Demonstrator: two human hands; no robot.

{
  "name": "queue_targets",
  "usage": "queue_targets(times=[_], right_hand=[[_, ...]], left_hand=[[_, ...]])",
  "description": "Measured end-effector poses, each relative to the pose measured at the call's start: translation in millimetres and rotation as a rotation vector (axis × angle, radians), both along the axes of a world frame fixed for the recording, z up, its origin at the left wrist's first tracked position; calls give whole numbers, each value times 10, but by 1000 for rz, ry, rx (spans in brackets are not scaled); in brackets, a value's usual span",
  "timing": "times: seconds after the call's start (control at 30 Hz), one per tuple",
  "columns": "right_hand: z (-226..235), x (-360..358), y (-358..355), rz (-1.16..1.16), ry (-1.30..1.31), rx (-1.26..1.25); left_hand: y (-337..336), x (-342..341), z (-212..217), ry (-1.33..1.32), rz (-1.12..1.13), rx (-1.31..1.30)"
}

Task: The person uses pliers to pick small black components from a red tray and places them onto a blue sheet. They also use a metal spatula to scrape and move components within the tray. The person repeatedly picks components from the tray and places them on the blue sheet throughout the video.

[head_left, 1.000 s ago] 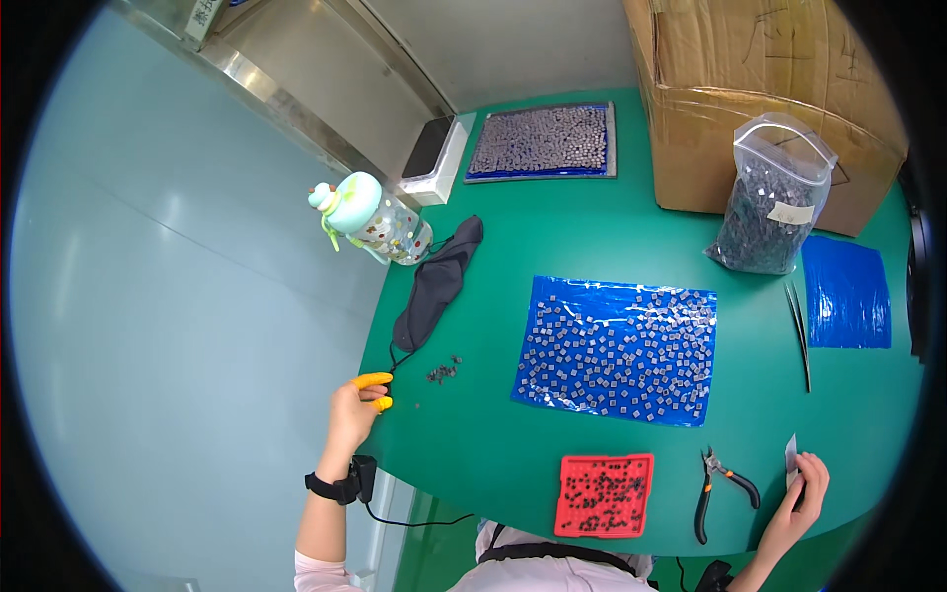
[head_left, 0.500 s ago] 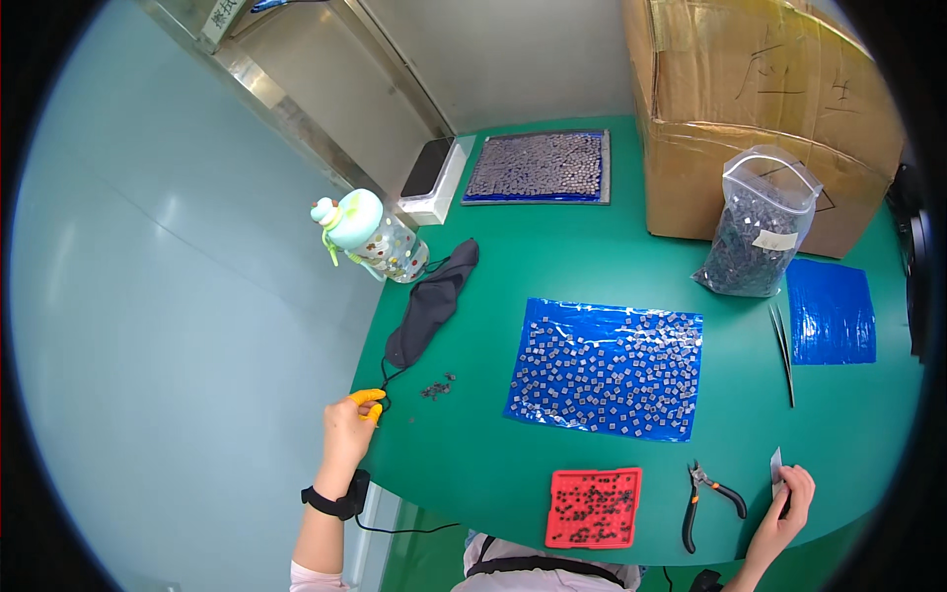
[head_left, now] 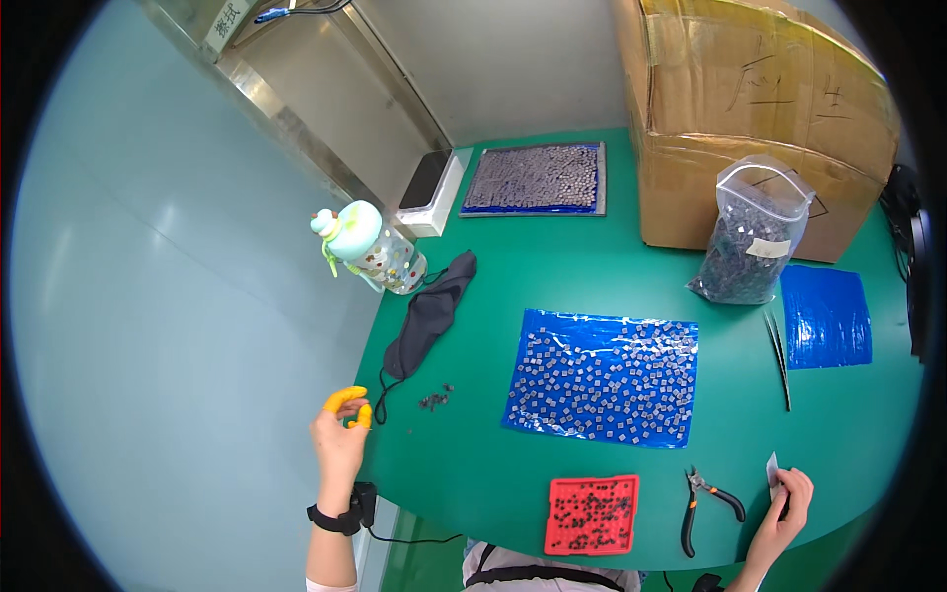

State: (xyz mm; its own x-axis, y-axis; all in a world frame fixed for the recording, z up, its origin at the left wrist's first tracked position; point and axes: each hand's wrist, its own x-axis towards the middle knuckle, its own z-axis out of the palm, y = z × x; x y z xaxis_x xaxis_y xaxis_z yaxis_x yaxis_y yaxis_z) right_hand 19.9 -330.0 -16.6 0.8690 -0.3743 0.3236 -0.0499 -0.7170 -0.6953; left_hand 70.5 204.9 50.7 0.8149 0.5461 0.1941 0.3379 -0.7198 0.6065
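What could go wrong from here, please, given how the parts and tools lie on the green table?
The small dark parts lie loose near the table edge beside the left hand; a sweep could knock them off. The red tray sits at the near edge and might be nudged over. The right hand pinches a small pale piece that could slip.

A sheet of small square parts (head_left: 604, 377) lies at the table's (head_left: 552, 266) centre. At its six o'clock sit a parts tray (head_left: 592, 514) and pliers (head_left: 702, 505); a bottle (head_left: 370, 249) at ten; a bag of parts (head_left: 753, 230) before a cardboard box (head_left: 750, 109) at two; tweezers (head_left: 779, 355) at three.
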Motion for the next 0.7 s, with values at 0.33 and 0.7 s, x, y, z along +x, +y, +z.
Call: queue_targets(times=[0.33,0.7], right_hand=[[-1,0,-15,-9,7,29],[15,-7,-27,15,11,12]], left_hand=[[-320,316,-129,193,-174,11],[-741,650,-328,373,-199,594]])
